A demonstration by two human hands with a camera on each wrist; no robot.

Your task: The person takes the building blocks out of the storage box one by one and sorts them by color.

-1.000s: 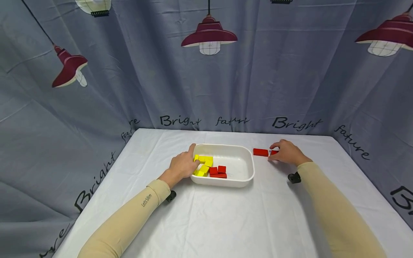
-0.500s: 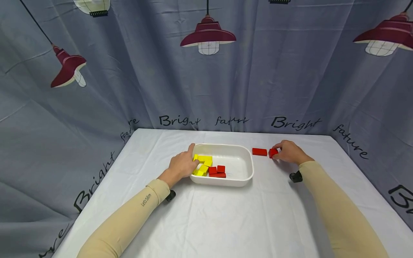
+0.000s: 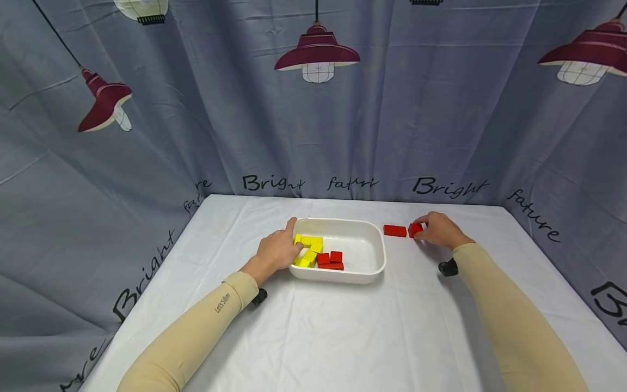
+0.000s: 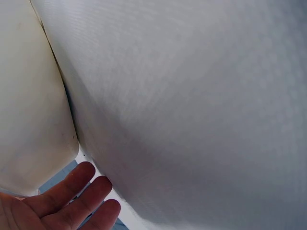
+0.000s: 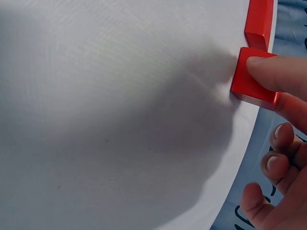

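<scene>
My left hand grips the left end of a white plastic tray, thumb over the rim and index finger along its far corner. In the left wrist view, the other fingers lie below the tray's pale outer wall. To the right of the tray, my right hand pinches a small red block between thumb and index finger. Its remaining fingers curl loosely beside the table edge. A longer red block lies just left of the pinched one, end towards it.
Inside the tray, several yellow blocks sit at the left, with red blocks grouped near the front wall. A white cloth covers the table. Behind hangs a grey-blue curtain printed with lamps and lettering.
My right hand's fingers have drawn back slightly to the right, and more of the small red block shows between them. The left hand and tray have stayed put.
</scene>
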